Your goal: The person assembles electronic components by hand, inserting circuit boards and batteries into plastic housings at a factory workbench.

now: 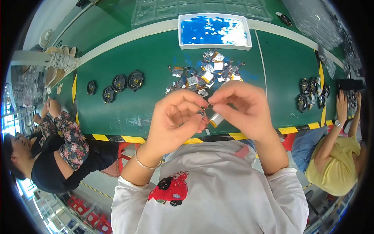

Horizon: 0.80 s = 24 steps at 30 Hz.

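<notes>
Both hands meet above the near edge of the green table. My left hand point(174, 119) is closed, its fingertips pinching a small dark electronic part with thin reddish wires point(203, 115). Beside it, my right hand point(246, 110) is closed too, thumb and forefinger pinched at a tiny ring-shaped piece point(210, 105). Just under the right fingertips shows a flat silver battery point(216, 119) with a yellow edge; whether it hangs by wires or is gripped is hidden. Beyond the hands lies a pile of small batteries with wired parts point(208, 76).
Behind the pile sits a white tray point(249, 44) with a blue and white inside. Black round housings stand at left point(119, 83) and right point(303, 102). Yellow-black tape point(134, 139) lines the table's edge. People sit at left point(46, 156) and right point(335, 167).
</notes>
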{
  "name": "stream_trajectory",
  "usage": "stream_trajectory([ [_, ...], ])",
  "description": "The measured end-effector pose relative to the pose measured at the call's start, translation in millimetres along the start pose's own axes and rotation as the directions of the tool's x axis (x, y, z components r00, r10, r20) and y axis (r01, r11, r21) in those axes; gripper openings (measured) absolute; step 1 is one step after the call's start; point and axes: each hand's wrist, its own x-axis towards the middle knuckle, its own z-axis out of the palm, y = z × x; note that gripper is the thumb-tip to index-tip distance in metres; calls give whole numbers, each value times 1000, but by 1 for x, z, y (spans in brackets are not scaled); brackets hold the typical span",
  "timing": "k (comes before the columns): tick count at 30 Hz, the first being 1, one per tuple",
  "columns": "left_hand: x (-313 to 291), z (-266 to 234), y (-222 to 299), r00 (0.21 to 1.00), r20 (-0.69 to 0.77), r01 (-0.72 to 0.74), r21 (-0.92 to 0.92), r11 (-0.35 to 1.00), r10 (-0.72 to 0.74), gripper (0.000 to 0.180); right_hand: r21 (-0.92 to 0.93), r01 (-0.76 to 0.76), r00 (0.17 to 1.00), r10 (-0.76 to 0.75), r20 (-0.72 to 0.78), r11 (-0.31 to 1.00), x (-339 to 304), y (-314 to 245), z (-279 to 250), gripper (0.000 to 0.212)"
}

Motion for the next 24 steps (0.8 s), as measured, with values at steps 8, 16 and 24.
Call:
stream_trajectory([
  [8,-8,-3,1,1000,7,15,62,998,-15,10,-67,-43,996,38,-79,997,3,-4,13,15],
  [16,-8,7,-10,991,-107,-76,59,995,82,11,-474,156,964,-238,-120,867,2,12,21,15],
  [24,-3,2,-15,990,-125,-56,87,995,67,10,-755,321,882,-470,18,572,7,11,21,16],
])
